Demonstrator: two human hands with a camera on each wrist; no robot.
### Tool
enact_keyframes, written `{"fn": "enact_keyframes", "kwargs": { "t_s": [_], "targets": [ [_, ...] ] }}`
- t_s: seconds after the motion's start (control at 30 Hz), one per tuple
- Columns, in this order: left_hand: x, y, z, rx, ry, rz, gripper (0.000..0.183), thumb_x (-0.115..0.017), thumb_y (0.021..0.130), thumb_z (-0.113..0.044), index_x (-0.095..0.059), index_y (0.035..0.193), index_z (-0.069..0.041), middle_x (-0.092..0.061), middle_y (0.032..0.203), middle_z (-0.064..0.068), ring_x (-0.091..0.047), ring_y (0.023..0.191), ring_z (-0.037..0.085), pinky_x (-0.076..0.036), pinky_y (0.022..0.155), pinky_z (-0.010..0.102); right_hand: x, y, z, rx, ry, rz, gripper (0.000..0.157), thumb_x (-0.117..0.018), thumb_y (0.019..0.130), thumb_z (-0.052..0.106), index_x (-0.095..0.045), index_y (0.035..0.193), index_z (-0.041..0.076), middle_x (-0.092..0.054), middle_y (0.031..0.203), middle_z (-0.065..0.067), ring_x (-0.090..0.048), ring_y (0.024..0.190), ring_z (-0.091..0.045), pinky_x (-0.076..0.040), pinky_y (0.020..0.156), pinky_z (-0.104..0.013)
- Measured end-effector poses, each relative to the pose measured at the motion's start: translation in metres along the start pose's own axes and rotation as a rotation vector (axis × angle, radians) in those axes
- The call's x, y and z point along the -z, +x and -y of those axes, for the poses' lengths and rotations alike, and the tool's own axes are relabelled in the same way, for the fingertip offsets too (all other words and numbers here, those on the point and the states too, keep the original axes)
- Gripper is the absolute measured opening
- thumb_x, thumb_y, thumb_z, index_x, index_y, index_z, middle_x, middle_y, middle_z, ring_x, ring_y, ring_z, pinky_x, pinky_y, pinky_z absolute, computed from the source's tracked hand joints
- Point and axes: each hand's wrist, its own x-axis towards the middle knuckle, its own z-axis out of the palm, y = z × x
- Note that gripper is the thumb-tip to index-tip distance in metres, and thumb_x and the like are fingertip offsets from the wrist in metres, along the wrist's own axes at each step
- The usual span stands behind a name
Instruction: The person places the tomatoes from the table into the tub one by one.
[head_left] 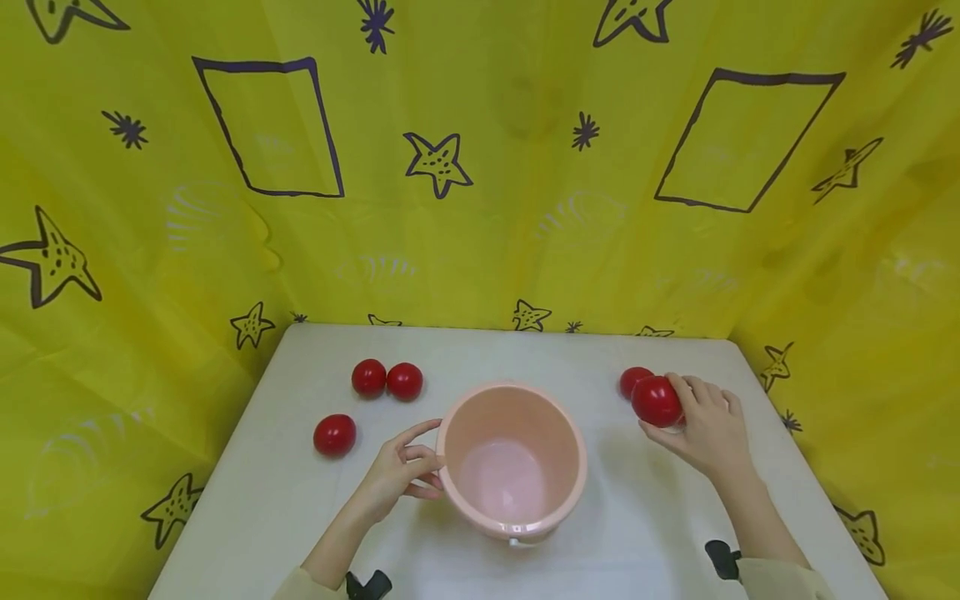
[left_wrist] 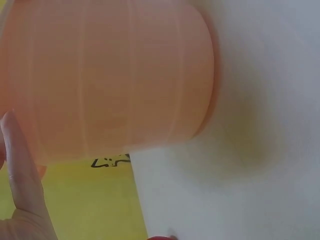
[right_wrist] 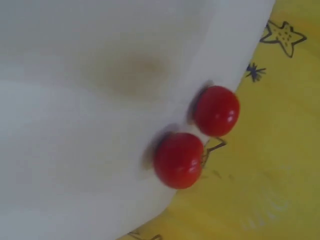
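Yellow curtain [head_left: 495,250], printed with stars and outlined frames, encloses the white table [head_left: 247,517] at its back and along both sides. We locate the pink bucket [head_left: 579,462] near mid-table, upright, mouth facing up. The left hand [head_left: 393,475] touches its left side; the fingers are spread at the rim and outer wall, and we cannot tell whether they pinch it. The right hand [head_left: 708,429], right of the bucket, grips a red tomato [head_left: 654,402] between fingers and thumb, apparently raised off the table.

Handling: we judge the tomato light and fairly firm, with a smooth, glossy skin that could slip or bruise. We recommend holding it across its widest part — fingers on one side, thumb opposite — with moderate pressure. We expect the bucket to be light and best steadied at the rim.

Clearances: the right wrist view shows two more tomatoes [right_wrist: 178,160] close together near the table edge, where a nudge could set them rolling. Three others [head_left: 334,435] lie left of the bucket, two of them side by side farther back. Between bucket and right hand we find open table; the raised rim is the main obstacle.
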Motion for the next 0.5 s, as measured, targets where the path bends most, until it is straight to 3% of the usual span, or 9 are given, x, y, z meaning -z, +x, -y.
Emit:
{"fn": "enact_keyframes", "kwargs": {
  "t_s": [0.27,0.5],
  "targets": [
    [0.000,-0.001,-0.001,-0.005,-0.005,0.000,0.061,-0.064,0.084,-0.009,-0.036,0.138,-0.006,-0.065,0.080,0.007,-0.064,0.064,0.020,-0.056,0.060,0.035,0.008,0.019,0.051,0.209,0.014,-0.101,0.081,-0.084,0.050,0.037,-0.051,0.118,0.006,-0.054,0.110,-0.018,-0.047,0.103,-0.034,-0.040,0.083,-0.057],
    [0.000,-0.001,-0.001,-0.008,-0.002,0.007,0.061,-0.063,0.085,-0.009,-0.035,0.139,-0.007,-0.065,0.078,0.005,-0.065,0.063,0.017,-0.056,0.060,0.035,0.004,0.027,0.096,0.343,0.054,-0.067,0.081,-0.078,0.054,0.049,-0.053,0.120,0.010,-0.056,0.111,-0.013,-0.049,0.103,-0.031,-0.040,0.087,-0.055]
  ]
}}
